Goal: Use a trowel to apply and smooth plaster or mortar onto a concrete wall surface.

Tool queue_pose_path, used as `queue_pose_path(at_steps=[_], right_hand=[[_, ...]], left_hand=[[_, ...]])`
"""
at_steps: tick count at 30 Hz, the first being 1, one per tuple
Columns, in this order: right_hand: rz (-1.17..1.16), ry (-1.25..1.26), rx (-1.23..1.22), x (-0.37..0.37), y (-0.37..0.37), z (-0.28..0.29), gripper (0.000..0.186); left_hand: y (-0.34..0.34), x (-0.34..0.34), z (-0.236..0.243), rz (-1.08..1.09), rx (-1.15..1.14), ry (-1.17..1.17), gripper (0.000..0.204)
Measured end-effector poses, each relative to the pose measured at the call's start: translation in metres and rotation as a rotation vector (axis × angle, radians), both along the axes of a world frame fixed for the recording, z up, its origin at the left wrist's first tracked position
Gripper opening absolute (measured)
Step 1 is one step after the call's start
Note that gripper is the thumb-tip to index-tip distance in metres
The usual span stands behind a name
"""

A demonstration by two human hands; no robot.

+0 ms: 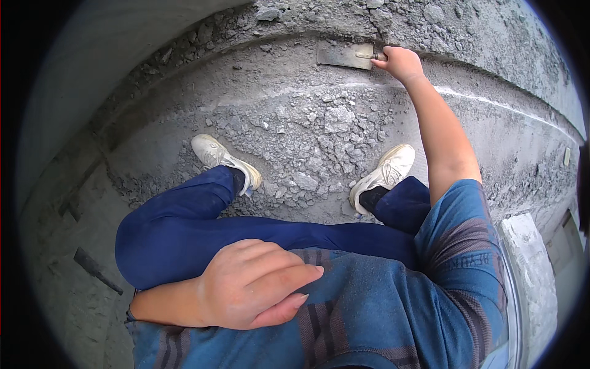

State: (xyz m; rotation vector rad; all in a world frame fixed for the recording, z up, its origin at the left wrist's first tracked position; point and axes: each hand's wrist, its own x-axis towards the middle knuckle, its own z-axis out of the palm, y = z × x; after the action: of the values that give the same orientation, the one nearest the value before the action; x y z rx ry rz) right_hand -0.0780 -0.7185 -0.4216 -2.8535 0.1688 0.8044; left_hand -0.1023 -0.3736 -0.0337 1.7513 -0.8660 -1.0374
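Observation:
At the far side, my right hand (402, 63) is closed around the handle of a trowel (337, 55) with a flat rectangular metal blade. The blade lies low along a groove at the foot of the rough grey bank, its length pointing left. My left hand (252, 284) is drawn in before my body, above my lap. Its fingers are loosely curled, with index finger and thumb pointing right, and nothing shows in it; the palm is hidden. Broken grey rubble (307, 138) covers the ground between my two pale shoes.
Loose stones and grit lie on the far bank (424, 21). A pale wall (117, 43) curves along the upper left. On the left lies a dark tool with a thin handle (97, 270). A rough whitish block (530, 264) stands close by my right side.

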Motion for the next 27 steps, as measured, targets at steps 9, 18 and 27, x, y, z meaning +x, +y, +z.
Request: queue_pose_path(at_steps=[9,18,27], right_hand=[[-0.176,-0.162,0.161,0.027,-0.022,0.044,0.056],[-0.75,-0.366,0.809,0.098,-0.082,0.088,0.047],[-0.001,0.169,0.434,0.038,0.086,0.023,0.053]], left_hand=[[-0.001,0.004,0.001,-0.014,-0.049,-0.053,0.03],[0.011,0.008,0.0,-0.034,-0.063,-0.096,0.029],[0.025,0.002,0.005,0.04,-0.054,-0.084,0.028]])
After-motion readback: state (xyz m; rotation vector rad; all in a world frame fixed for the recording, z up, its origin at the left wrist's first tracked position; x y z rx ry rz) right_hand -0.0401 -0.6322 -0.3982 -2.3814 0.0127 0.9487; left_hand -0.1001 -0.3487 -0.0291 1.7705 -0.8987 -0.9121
